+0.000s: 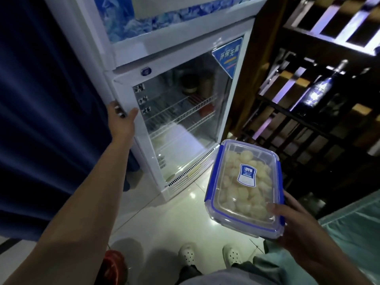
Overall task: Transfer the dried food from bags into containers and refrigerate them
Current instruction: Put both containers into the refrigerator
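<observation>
Tall white glass-door display refrigerator [207,27]: upright at centre, blue ice-pattern banner across the top. Door appears closed; white wire shelves, a dark round jar and a reddish item show dimly through the glass. A blue printed sticker [227,58] sits at the door's upper right corner. A black vent grille runs along the base.

Dark blue pleated curtain [41,99]: hangs just left of the refrigerator, touching its side.

Dark wooden slatted wine rack [308,124]: stands just right of the refrigerator; a dark glass bottle with a blue label [320,87] lies tilted in it.

Glossy pale tiled floor [178,212]: carries the refrigerator; a pair of white perforated clogs [209,254] on the person's feet points toward it. A red object lies at the lower left, blurred.

Clear rectangular plastic container with blue-rimmed clip lid [244,188]: held in the air in front of the refrigerator's lower right corner, above the floor, lid on. It is filled with pale round dried pieces; a blue-and-white label is on the lid.

Left hand [121,120]: arm stretched out, fingers hooked round the left edge of the refrigerator door, thumb lying on the door's front frame.

Right hand [296,225]: grips the container's near right corner, thumb on the lid, fingers underneath.
</observation>
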Tool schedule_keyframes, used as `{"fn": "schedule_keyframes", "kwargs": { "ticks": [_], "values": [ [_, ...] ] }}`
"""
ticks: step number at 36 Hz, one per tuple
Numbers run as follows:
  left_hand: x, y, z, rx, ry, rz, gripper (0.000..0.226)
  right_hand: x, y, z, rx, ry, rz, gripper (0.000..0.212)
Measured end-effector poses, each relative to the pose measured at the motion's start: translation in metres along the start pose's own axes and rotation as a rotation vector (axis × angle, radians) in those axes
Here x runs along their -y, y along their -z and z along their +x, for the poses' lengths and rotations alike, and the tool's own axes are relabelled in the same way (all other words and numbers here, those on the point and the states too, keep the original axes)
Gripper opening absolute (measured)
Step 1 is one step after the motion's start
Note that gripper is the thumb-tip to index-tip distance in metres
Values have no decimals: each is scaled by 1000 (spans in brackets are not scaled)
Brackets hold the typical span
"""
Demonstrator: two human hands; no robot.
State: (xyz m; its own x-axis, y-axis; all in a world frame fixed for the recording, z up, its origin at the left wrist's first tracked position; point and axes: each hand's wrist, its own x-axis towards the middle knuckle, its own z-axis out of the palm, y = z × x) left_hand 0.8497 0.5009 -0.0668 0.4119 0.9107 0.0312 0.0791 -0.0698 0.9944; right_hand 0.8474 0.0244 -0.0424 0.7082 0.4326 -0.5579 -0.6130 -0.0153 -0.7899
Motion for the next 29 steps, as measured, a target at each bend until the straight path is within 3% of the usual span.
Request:
{"fn": "schedule_keyframes", "kwargs": {
  "ticks": [8,16,19,24,29],
  "values": [
    [-13,3,-25,74,61,-2,35,15,39,0,-34,32,24,75],
    [6,-32,-152,5,-88,31,40,29,83,15,-27,38,72,75],
    [15,-54,-201,8,-87,-12,52,30,103,21,-47,41,86,74],
    [18,-101,-253,166,-85,39,92,32,143,27,-48,33,97,49],
    [13,-148,-292,360,-95,-23,70,32,185,21,-111,18,112,47]
  ]
}}
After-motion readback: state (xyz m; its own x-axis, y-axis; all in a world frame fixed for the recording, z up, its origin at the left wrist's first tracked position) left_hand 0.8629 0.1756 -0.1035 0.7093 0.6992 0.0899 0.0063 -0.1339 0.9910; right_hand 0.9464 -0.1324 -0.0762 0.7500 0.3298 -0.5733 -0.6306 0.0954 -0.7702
